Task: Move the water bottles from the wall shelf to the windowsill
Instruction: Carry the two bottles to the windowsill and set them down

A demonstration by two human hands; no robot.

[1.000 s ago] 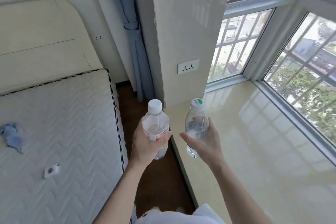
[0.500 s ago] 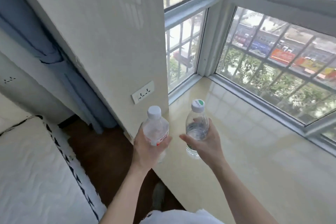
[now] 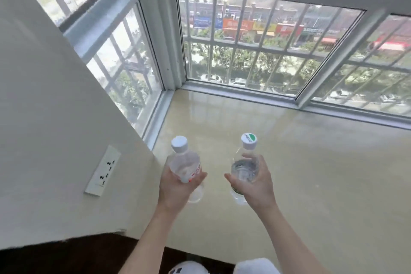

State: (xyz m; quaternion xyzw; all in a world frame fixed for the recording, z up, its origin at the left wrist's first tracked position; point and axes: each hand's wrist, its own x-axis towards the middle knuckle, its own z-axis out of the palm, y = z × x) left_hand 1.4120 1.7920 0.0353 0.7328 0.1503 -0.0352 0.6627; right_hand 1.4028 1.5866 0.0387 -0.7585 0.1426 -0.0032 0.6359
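On the far left we see a pale wall [image 3: 44,107] with a white socket plate [image 3: 102,170] set into it, and beyond its edge a barred side window [image 3: 124,73]. Next comes our left hand [image 3: 178,187], closed around the lower body of a clear bottle with a white cap [image 3: 185,163] and a red-printed label; we hold it upright, probably so that it can go straight down on its base. Just beside it, not touching, our right hand [image 3: 255,181] wraps a second bottle with a green-marked cap [image 3: 244,162], fingers curled round the far side and thumb toward us, also upright and holding some water. Both bottles hang above the near part of the windowsill [image 3: 322,173], and neither appears to rest on it yet. The sill is a wide, glossy beige slab that mirrors the window bars, so it should be flat and smooth for setting bottles down. Behind it the main window [image 3: 266,46] looks over trees and shopfronts.
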